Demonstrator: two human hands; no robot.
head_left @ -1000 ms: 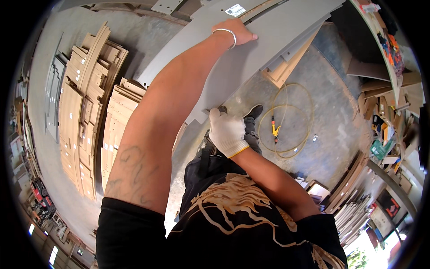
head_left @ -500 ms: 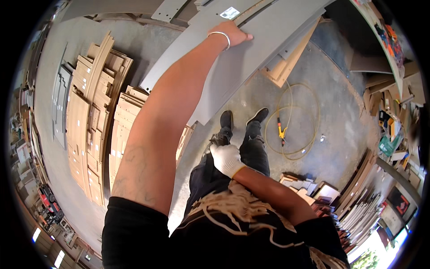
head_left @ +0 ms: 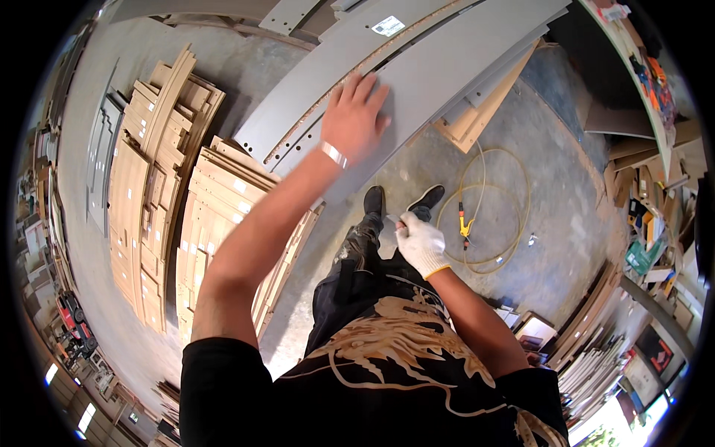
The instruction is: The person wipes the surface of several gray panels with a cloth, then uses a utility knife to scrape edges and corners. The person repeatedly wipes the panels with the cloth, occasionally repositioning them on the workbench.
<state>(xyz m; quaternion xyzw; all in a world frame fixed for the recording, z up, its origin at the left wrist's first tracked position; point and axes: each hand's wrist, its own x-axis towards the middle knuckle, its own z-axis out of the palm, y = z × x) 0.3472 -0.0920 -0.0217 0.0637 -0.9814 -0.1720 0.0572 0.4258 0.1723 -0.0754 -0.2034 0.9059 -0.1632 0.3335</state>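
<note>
My bare left hand [head_left: 355, 115], with a silver bracelet at the wrist, is over a grey panel [head_left: 447, 78], fingers spread and slightly blurred. The hand appears to lie on the panel or just above it; which one, I cannot tell. Beneath the fingers runs the raw brown edge of another grey board [head_left: 339, 63], which carries a white label [head_left: 389, 26] and has holes near its end. In a white knit glove, my right hand [head_left: 421, 244] is closed in front of my legs. A small pale tip shows at its fingers, too small to name.
Stacks of wood-coloured boards [head_left: 223, 197] stand on the floor to the left. A yellow air hose [head_left: 527, 186] with a yellow-and-red blow gun [head_left: 465, 222] lies coiled to the right of my feet. A wooden board [head_left: 484, 104] sticks out beneath the grey panels.
My left hand has come back toward me along the panel, uncovering the board's raw edge, and its fingers have spread. My gloved right hand has moved from my thigh area forward and to the right.
</note>
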